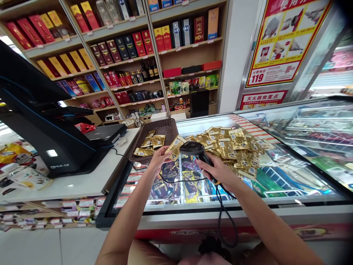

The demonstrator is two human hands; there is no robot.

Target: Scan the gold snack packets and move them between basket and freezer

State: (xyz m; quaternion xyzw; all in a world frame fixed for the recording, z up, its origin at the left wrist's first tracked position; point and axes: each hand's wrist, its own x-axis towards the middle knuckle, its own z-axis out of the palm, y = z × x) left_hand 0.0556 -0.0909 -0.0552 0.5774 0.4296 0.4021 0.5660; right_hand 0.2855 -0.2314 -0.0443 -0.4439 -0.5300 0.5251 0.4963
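My left hand (160,158) is closed on a gold snack packet (176,146), holding it up by its left edge with a printed code showing. In my right hand (217,170) is a black barcode scanner (192,148), its head close to the packet's right side. The scanner's black cord (220,206) hangs down in a loop past the freezer's front. To the right, a heap of similar gold packets (238,141) lies on the freezer's glass top. A brown woven basket (172,127) on the left holds several more gold packets (157,141).
Under my hands is a glass-topped chest freezer (171,212) with packaged goods inside. At the left, a checkout terminal (68,147) stands on a white counter (79,186). Shelves (190,49) of boxes and bottles line the back wall. A fire-instruction poster (286,44) hangs at the right.
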